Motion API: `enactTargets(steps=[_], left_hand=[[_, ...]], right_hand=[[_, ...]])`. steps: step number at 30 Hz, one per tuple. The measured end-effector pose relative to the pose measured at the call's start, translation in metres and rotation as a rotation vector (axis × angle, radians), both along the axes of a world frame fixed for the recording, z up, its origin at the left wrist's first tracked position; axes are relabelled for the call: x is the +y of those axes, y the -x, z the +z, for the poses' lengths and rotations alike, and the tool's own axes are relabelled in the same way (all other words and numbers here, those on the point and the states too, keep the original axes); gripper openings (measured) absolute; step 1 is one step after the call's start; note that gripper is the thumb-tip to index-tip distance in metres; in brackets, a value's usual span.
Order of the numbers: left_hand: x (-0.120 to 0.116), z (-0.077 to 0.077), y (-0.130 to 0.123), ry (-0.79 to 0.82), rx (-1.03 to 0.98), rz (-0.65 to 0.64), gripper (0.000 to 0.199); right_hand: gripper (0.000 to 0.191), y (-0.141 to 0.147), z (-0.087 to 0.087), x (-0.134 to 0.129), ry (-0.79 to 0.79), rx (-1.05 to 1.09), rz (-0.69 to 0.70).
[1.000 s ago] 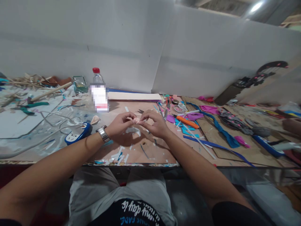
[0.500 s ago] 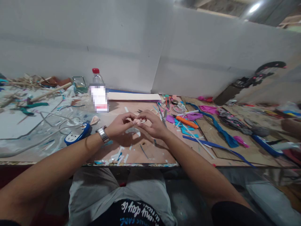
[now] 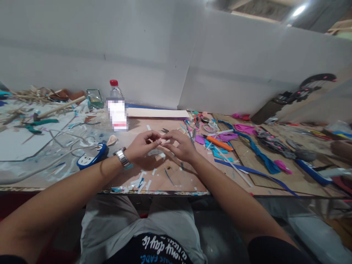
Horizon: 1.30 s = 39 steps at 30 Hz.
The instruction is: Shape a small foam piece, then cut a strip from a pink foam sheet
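Just above the table, my left hand (image 3: 143,145) and my right hand (image 3: 179,146) meet fingertip to fingertip. Both are closed in a pinch on a small pale pink piece (image 3: 164,141), mostly covered by the fingers, so its kind is unclear. Below them lies a whitish curved scrap (image 3: 158,154). A peach-coloured curled piece (image 3: 112,140) rests left of my left hand, near the blue and white power strip (image 3: 92,157). Dark pointed tips, perhaps of scissors (image 3: 165,130), show behind my fingers.
Right of my hands are an orange cutter (image 3: 219,143), paper scraps and a blue ribbon (image 3: 255,176). A red-capped bottle (image 3: 114,88) stands at the back near the wall. Green-handled pliers (image 3: 34,128) and cables lie left. Another person's hand (image 3: 341,149) is at the far right.
My fingers have shifted slightly around the pale pink piece, and less of it shows now. The view has moved a little; the table things stay where they were.
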<state>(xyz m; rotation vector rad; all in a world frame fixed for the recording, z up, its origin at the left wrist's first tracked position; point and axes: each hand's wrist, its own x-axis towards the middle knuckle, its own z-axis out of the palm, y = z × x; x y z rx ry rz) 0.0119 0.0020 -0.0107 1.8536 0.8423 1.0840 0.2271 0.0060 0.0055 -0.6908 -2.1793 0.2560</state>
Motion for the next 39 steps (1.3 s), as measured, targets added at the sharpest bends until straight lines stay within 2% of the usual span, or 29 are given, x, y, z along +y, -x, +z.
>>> enactTargets(steps=[7, 18, 23, 39], left_hand=[[-0.0067, 0.0046, -0.0016, -0.14, 0.118, 0.005, 0.034], [-0.006, 0.0055, 0.0002, -0.294, 0.21, 0.04, 0.029], [-0.0052, 0.0045, 0.0015, -0.395, 0.245, 0.021, 0.033], [-0.0056, 0.0049, 0.0006, -0.355, 0.235, -0.009, 0.026]], right_hand=[[0.017, 0.0002, -0.0009, -0.0019, 0.024, 0.026, -0.078], [0.014, -0.0005, -0.0002, -0.0016, 0.03, -0.004, -0.063], [0.014, -0.0009, -0.0005, -0.0017, 0.041, 0.006, -0.103], [0.022, 0.0002, -0.0013, -0.0016, 0.148, 0.022, -0.065]])
